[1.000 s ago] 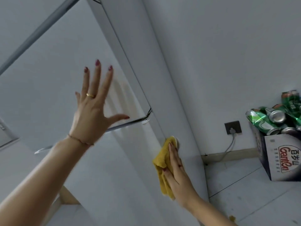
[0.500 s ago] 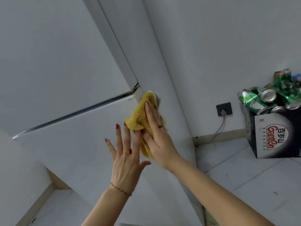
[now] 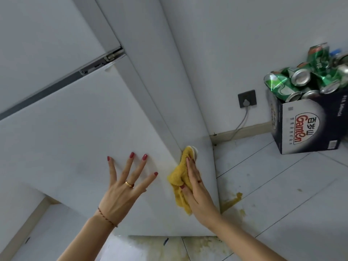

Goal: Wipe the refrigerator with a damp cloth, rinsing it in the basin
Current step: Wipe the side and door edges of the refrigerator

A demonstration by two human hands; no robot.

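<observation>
**Inspector A:** State of the hands?

**Inspector B:** The left hand (image 3: 124, 187) lay flat on the refrigerator (image 3: 79, 132) lower door, fingers spread and straight, holding nothing. The right hand (image 3: 197, 193) pressed the yellow cloth (image 3: 178, 180) against the door's right edge, fingers nearly straight over it, thumb curled onto it.

**Inspector A:** Surroundings?

**Inspector B:** Yellowish stains (image 3: 232, 201) marked the tiled floor (image 3: 282, 194) beside the refrigerator's base. Far right, a cardboard box (image 3: 308, 125) held crushed green cans (image 3: 301, 80). A wall socket (image 3: 247, 98) with a plugged cable sat left of the box.
</observation>
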